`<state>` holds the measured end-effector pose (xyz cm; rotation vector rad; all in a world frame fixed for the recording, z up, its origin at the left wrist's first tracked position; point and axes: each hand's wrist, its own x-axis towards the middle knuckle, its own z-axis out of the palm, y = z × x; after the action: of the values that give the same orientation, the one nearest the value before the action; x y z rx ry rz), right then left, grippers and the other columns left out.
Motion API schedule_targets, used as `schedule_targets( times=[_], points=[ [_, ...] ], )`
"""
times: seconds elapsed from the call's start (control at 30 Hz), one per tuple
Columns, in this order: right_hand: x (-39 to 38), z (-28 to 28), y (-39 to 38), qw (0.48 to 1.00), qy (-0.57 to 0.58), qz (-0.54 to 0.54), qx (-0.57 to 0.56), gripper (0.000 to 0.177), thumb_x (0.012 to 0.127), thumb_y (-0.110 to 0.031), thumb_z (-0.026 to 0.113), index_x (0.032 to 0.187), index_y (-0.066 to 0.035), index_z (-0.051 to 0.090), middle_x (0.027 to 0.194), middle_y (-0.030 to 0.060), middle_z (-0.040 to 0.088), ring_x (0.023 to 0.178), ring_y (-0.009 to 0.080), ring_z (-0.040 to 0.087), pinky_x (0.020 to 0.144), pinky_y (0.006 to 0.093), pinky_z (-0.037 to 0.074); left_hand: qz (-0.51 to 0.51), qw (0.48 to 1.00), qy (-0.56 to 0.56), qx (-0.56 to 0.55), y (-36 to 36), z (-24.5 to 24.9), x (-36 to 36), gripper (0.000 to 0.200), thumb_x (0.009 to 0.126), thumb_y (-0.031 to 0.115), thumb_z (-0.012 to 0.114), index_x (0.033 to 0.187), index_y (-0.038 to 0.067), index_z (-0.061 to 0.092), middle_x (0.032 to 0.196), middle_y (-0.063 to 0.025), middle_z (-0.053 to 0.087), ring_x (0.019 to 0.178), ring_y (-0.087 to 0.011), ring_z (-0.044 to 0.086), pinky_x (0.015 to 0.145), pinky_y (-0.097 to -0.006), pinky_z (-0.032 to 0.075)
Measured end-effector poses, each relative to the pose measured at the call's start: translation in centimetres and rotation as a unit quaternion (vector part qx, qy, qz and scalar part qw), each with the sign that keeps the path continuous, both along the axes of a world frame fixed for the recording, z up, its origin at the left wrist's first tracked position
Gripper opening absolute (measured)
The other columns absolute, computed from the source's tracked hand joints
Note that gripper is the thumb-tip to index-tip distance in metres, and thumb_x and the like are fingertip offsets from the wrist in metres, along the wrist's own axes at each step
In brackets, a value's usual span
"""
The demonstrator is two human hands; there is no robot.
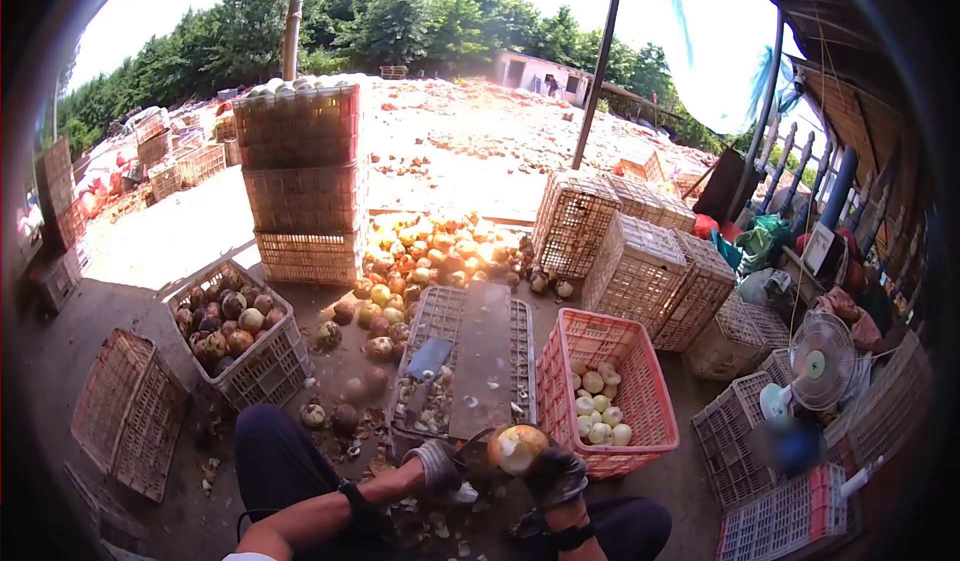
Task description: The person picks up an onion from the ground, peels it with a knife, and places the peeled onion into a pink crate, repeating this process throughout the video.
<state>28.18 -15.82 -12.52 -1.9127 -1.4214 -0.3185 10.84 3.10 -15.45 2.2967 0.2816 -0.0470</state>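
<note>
Two-handed, holding a half-peeled onion (516, 448) low over the lap, beside the red crate (560, 361) of peeled onions (598, 406), clasping it with the fingers of the gloved right hand (555, 473) curled tight beneath, poising the gloved left hand (437, 464) just beside it, its fingers' spread impossible to tell.

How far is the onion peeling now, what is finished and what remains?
Done: about a dozen peeled white onions lie in the red crate. In hand: the right hand holds a partly peeled onion, the left hand beside it. Left: a large unpeeled pile on the ground and a full grey crate.
</note>
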Motion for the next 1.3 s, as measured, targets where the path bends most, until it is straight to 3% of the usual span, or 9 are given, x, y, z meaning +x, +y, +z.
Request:
schedule_targets(
  times=[0.1, 0.23, 0.3, 0.4, 0.9, 1.03, 1.17, 1.23, 1.3],
  points=[
    [-0.4, 0.1, 0.1, 0.992, 0.118, 0.005, 0.036, 0.031, 0.072, -0.029, 0.068, 0.094, -0.007, 0.063, 0.066, 0.0031, 0.059, 0.060, 0.0196, 0.060, 0.056, 0.0329, 0.050, -0.076, 0.977, -0.158, 0.125, 0.1, -2.6, 1.1, 0.023, 0.065, 0.024, 0.066, 0.081, 0.008, 0.068, 0.072, -0.0130, 0.065, 0.061, -0.0275, 0.061, 0.060, -0.0390, 0.050],
    [-2.5, 5.6, -0.6, 0.993, 0.114, -0.004, 0.000, 0.027, 0.076, -0.020, 0.067, 0.098, -0.004, 0.063, 0.067, 0.0016, 0.058, 0.062, 0.0161, 0.060, 0.058, 0.0302, 0.050, -0.120, 0.978, -0.031, 0.167, 1.1, -6.9, 1.4, 0.025, 0.070, 0.023, 0.064, 0.090, 0.008, 0.067, 0.077, -0.0132, 0.066, 0.065, -0.0282, 0.061, 0.064, -0.0379, 0.051],
    [-2.7, 6.5, -0.9, 0.991, 0.131, -0.001, -0.001, 0.026, 0.076, -0.018, 0.067, 0.096, -0.003, 0.062, 0.068, 0.0025, 0.058, 0.064, 0.0173, 0.060, 0.059, 0.0310, 0.050, -0.090, 0.982, 0.124, 0.106, -0.9, 0.1, 0.7, 0.025, 0.072, 0.024, 0.062, 0.091, 0.008, 0.067, 0.079, -0.0126, 0.066, 0.068, -0.0279, 0.062, 0.066, -0.0367, 0.051],
    [-2.3, 5.5, -0.9, 0.984, 0.177, 0.010, 0.027, 0.026, 0.073, -0.020, 0.069, 0.091, -0.003, 0.061, 0.069, 0.0045, 0.059, 0.065, 0.0208, 0.060, 0.060, 0.0336, 0.050, -0.013, 0.991, 0.102, 0.086, -2.7, 5.6, -0.4, 0.022, 0.071, 0.024, 0.064, 0.088, 0.008, 0.068, 0.076, -0.0124, 0.066, 0.067, -0.0258, 0.062, 0.064, -0.0355, 0.051],
    [-0.3, 1.6, -1.3, 0.981, 0.166, -0.055, 0.082, 0.032, 0.062, -0.029, 0.075, 0.075, -0.006, 0.058, 0.067, 0.0107, 0.058, 0.063, 0.0314, 0.058, 0.057, 0.0416, 0.046, -0.011, 0.992, 0.111, 0.054, -2.1, 1.3, 0.3, 0.021, 0.070, 0.023, 0.063, 0.084, 0.008, 0.067, 0.076, -0.0121, 0.065, 0.067, -0.0257, 0.062, 0.063, -0.0369, 0.050],
    [0.2, 0.1, -1.8, 0.958, 0.276, -0.013, 0.082, 0.029, 0.065, -0.024, 0.074, 0.081, -0.004, 0.058, 0.074, 0.0096, 0.060, 0.068, 0.0285, 0.060, 0.059, 0.0415, 0.049, -0.006, 0.992, 0.113, 0.056, -1.7, 1.2, 0.2, 0.021, 0.070, 0.023, 0.063, 0.083, 0.008, 0.067, 0.076, -0.0120, 0.065, 0.068, -0.0257, 0.061, 0.062, -0.0373, 0.050],
    [-1.2, 2.4, -1.2, 0.964, 0.261, -0.020, 0.040, 0.027, 0.075, -0.011, 0.069, 0.099, 0.000, 0.063, 0.088, 0.0075, 0.066, 0.077, 0.0214, 0.064, 0.063, 0.0394, 0.055, 0.000, 0.991, 0.116, 0.059, -1.5, 1.0, 0.2, 0.020, 0.070, 0.023, 0.063, 0.082, 0.008, 0.066, 0.075, -0.0119, 0.065, 0.068, -0.0257, 0.061, 0.062, -0.0377, 0.050],
    [-3.8, 7.8, -0.7, 0.995, 0.000, -0.057, -0.080, 0.033, 0.071, -0.012, 0.074, 0.100, 0.001, 0.063, 0.086, 0.0101, 0.067, 0.072, 0.0228, 0.065, 0.065, 0.0362, 0.056, 0.004, 0.991, 0.119, 0.064, -1.2, 0.8, 0.2, 0.020, 0.070, 0.023, 0.062, 0.082, 0.008, 0.066, 0.075, -0.0118, 0.065, 0.068, -0.0257, 0.061, 0.062, -0.0379, 0.050],
    [-3.2, 7.1, -1.0, 0.997, 0.020, -0.056, -0.058, 0.037, 0.070, -0.012, 0.074, 0.103, 0.002, 0.061, 0.090, 0.0112, 0.066, 0.076, 0.0238, 0.064, 0.068, 0.0367, 0.055, 0.009, 0.990, 0.124, 0.072, -1.0, 0.4, 0.4, 0.020, 0.070, 0.023, 0.062, 0.081, 0.008, 0.066, 0.075, -0.0118, 0.065, 0.068, -0.0257, 0.061, 0.062, -0.0381, 0.049]
  ],
)
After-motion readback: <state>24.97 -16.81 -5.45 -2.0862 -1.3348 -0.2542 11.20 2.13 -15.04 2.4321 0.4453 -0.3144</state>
